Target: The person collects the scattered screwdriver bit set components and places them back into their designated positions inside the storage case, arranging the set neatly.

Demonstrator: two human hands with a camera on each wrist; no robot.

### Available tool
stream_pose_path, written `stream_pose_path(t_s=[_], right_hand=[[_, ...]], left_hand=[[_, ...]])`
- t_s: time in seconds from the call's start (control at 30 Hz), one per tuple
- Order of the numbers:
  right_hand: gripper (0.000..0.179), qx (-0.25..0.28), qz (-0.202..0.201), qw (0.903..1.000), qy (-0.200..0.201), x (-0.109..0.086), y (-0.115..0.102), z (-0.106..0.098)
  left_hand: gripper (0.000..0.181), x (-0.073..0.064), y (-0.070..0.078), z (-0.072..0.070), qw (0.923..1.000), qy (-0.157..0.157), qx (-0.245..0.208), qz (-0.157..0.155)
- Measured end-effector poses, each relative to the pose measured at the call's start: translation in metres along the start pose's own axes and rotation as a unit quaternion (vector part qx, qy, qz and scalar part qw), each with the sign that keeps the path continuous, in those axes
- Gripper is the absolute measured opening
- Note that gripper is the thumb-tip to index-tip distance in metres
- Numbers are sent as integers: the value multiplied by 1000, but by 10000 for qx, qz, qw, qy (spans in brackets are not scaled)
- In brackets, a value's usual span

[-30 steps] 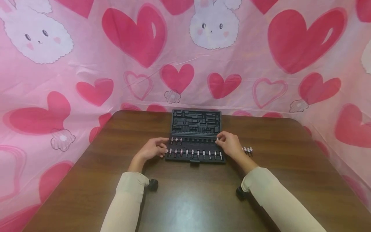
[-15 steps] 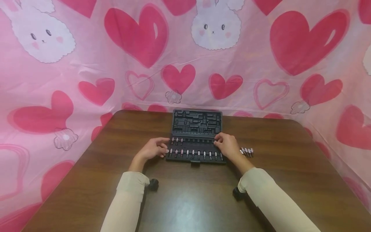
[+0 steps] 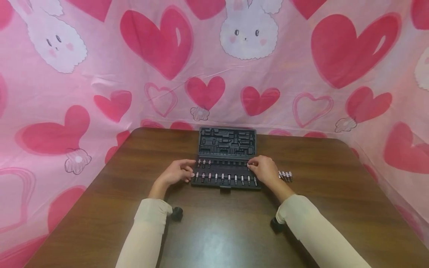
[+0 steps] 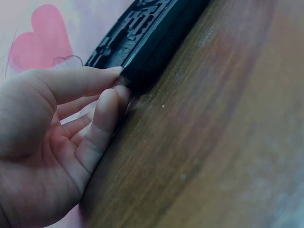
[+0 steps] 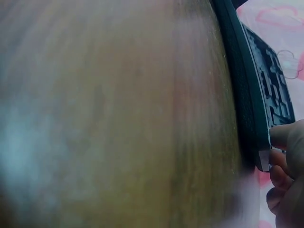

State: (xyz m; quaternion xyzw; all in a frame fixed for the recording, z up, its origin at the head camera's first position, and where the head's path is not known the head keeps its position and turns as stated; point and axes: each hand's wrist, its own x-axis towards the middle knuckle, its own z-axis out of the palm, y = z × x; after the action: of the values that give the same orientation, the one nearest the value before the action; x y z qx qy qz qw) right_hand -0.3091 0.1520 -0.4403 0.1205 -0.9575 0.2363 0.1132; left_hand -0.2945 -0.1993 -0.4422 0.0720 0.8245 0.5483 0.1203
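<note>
Small silver metal bit socket is pinched in the right hand, at the right end of the unfolded black plastic case's back row; left hand loosely touches its left edge. I'm guessing light, rigid, slick, so I'd grip the thicker end

With the black case as the clock's centre, a hand could pass in at 6 o'clock, over the tabletop between the two sleeves. The raised lid stands in the way at 12, the left hand at 9 and the right hand at 3, with loose bits just beyond it.
</note>
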Motion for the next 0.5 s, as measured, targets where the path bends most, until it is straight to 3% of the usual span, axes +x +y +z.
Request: stream_pose_path(t_s=[0.5], right_hand=[[13,70,55,9999,-105,2,-1,-3]], left_hand=[[52,2,-5,-1,9996,-150,-146,198]])
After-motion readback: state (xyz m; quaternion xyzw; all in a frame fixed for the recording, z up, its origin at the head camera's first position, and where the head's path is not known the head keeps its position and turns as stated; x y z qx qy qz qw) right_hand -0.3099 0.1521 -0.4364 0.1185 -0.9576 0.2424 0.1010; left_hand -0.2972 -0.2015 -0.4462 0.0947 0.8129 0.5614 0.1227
